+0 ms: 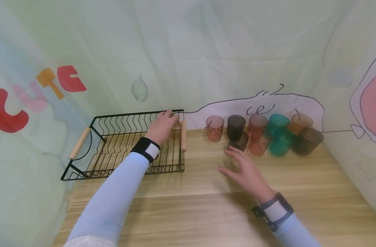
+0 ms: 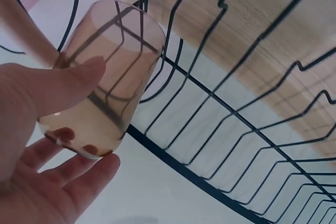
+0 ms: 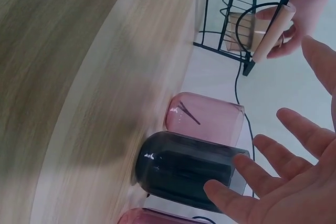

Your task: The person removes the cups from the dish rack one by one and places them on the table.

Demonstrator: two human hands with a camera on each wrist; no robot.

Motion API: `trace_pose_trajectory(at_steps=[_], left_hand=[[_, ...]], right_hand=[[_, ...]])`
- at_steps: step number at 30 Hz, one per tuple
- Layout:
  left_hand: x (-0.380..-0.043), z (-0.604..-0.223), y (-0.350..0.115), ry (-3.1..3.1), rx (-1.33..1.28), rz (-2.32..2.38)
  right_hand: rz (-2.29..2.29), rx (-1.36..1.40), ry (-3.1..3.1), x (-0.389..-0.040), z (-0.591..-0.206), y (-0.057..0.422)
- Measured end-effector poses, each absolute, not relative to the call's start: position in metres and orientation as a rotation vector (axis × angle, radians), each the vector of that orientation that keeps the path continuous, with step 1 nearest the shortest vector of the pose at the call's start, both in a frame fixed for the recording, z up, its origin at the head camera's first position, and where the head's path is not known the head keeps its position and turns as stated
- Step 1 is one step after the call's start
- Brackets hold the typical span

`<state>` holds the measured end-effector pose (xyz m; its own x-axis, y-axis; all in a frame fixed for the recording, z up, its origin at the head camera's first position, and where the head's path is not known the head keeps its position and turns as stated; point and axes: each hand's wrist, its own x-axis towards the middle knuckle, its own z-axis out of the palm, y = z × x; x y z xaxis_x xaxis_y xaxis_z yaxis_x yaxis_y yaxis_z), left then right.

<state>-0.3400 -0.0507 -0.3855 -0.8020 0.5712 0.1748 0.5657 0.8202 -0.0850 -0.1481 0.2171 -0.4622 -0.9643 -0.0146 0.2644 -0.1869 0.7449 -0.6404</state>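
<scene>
My left hand [image 1: 162,127] grips an amber see-through cup [image 2: 100,119] at the right end of the black wire dish rack [image 1: 135,168]. In the left wrist view, the thumb lies along its side and the fingertips are at its base, while its mouth faces the rack wires. Much of this cup is hidden by the hand in the head view. My right hand [image 1: 246,173] is held over the table with fingers spread, holding nothing. Its fingertips are close to a dark grey cup [image 1: 239,140] in the front row; the right wrist view shows them overlapping a dark cup [image 3: 184,169].
Pink cups [image 1: 214,129], teal cups [image 1: 281,144], an amber cup [image 1: 301,121] and other dark cups [image 1: 309,140] stand in two rows along the wall. The rack's wooden handles [image 1: 183,135] rise at both ends. A printed cloth [image 1: 175,79] hangs behind the table.
</scene>
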Motion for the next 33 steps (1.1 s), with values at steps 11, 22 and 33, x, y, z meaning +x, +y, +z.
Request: trace_pose_trajectory(at_steps=[11, 22, 33], left_hand=[[-0.328, -0.361, -0.076, -2.730, -0.752, -0.075], [-0.297, -0.327, -0.096, -2.635, -0.558, -0.575], [-0.253, -0.327, -0.080, -2.402, -0.432, -1.504]], right_hand=[[1.023, 0.177, -2.658, -0.148, -0.454, 0.217], [1.244, 0.123, -2.548, -0.149, -0.434, 0.214], [1.572, 0.037, -2.393, -0.143, -0.412, 0.207]])
